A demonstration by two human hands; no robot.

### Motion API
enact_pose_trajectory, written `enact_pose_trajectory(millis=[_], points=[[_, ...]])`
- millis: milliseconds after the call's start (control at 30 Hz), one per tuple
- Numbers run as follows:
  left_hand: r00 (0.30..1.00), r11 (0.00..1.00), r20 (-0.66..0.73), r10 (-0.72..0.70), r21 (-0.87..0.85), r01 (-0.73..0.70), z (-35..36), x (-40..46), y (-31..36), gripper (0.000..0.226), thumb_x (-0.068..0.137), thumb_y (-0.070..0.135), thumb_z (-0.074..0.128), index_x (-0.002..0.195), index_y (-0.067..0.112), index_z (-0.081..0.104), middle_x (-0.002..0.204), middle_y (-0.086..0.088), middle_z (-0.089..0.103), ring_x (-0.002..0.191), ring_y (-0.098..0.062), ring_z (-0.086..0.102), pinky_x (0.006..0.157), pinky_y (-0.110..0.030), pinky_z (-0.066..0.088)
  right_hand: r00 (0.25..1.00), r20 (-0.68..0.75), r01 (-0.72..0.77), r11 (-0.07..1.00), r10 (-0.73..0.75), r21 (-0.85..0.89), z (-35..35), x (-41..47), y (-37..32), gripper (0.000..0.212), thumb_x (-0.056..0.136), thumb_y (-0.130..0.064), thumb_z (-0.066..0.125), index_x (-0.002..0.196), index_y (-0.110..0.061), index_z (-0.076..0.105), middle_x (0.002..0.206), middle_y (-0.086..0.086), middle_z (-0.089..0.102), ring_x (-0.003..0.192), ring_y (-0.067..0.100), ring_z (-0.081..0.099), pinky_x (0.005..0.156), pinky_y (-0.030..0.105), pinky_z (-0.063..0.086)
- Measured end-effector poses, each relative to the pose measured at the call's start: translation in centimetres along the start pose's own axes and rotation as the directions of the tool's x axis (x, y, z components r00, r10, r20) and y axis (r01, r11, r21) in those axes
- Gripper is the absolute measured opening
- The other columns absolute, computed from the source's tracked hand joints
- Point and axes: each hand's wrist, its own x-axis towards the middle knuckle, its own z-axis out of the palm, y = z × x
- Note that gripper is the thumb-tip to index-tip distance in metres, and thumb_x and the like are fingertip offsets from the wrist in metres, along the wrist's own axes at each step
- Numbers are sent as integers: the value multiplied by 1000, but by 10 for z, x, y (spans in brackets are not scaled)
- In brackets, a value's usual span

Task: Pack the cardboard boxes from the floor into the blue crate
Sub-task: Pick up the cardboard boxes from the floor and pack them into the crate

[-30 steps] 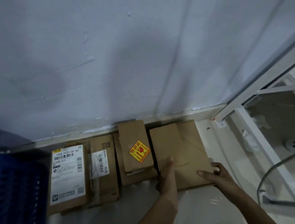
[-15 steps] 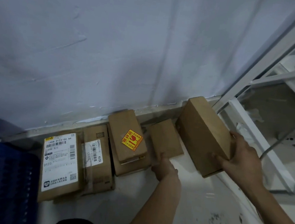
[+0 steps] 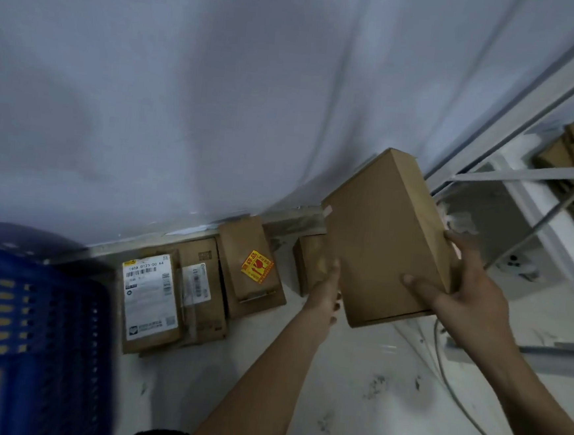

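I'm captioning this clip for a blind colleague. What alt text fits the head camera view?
A right hand holds a plain brown cardboard box above a white floor, the left hand at its edge. More taped and labelled cardboard boxes lie along a pale wall, beside a blue slotted plastic crate.

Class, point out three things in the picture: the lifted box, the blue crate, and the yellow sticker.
lifted box (image 3: 385, 238): head view, middle of its broad face.
blue crate (image 3: 46, 329): head view, its slotted wall.
yellow sticker (image 3: 257, 266): head view, sticker's centre.
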Motion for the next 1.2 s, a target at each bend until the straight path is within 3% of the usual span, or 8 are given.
enact_pose_trajectory(millis=[100,267,367,633,767,900,1067,1200], points=[[998,984,45,46,-174,-37,-13,-50,9,78,80,68,55,139,18,46,136,-3,56,123,-22,55,107,-41,43,985,169,-71,967,30,244,-16,-8,-20,74,74,-30,80,133,-42,39,107,-6,60,96,19,62,78,34,51],[991,950,-14,130,-283,-129,-46,-151,19,69,73,54,72,130,20,55,126,-1,65,113,-19,62,99,-39,50,901,432,-257,850,39,459,-51,-36,-57,76,62,-28,82,129,-38,48,115,5,63,101,20,64,72,28,54],[988,958,-77,135,-246,-150,-65,-217,25,51,81,47,69,123,22,55,121,4,63,109,-17,60,90,-34,50,840,541,-314,841,31,440,-75,-63,-86,77,63,-32,79,132,-38,45,116,6,64,102,19,65,72,26,55],[946,946,-278,169,-224,-235,-113,-388,41,61,78,51,69,125,16,51,121,-1,63,110,-21,62,97,-43,50,712,702,-314,884,-21,346,-121,-132,-189,71,78,-24,79,136,-34,39,118,3,59,102,15,61,74,26,53],[926,930,-358,122,-283,-232,-145,-461,35,95,56,62,80,130,12,48,125,-9,62,111,-28,62,99,-51,49,647,762,-276,920,-38,280,-126,-176,-237,72,75,-25,81,133,-33,39,111,0,62,97,12,62,72,24,53],[887,917,-456,71,-320,-238,-193,-523,16,68,77,49,70,131,15,45,125,-8,58,109,-29,60,99,-51,48,597,800,-202,953,-64,227,-104,-231,-277,76,72,-28,83,135,-29,42,116,-5,59,100,12,60,79,30,54],[875,913,-481,51,-332,-235,-291,-581,-19,77,72,53,71,136,20,43,128,-6,58,109,-28,60,97,-53,50,540,835,-142,967,-104,212,-51,-316,-333,78,70,-32,85,134,-30,41,118,-5,58,105,18,61,89,41,55],[875,929,-471,114,-262,-262,-382,-653,-31,76,75,52,70,136,16,43,126,-4,60,107,-25,62,97,-47,51,572,814,-173,955,-101,240,-18,-407,-396,77,72,-30,84,135,-30,39,127,-1,54,111,21,58,91,42,54]])
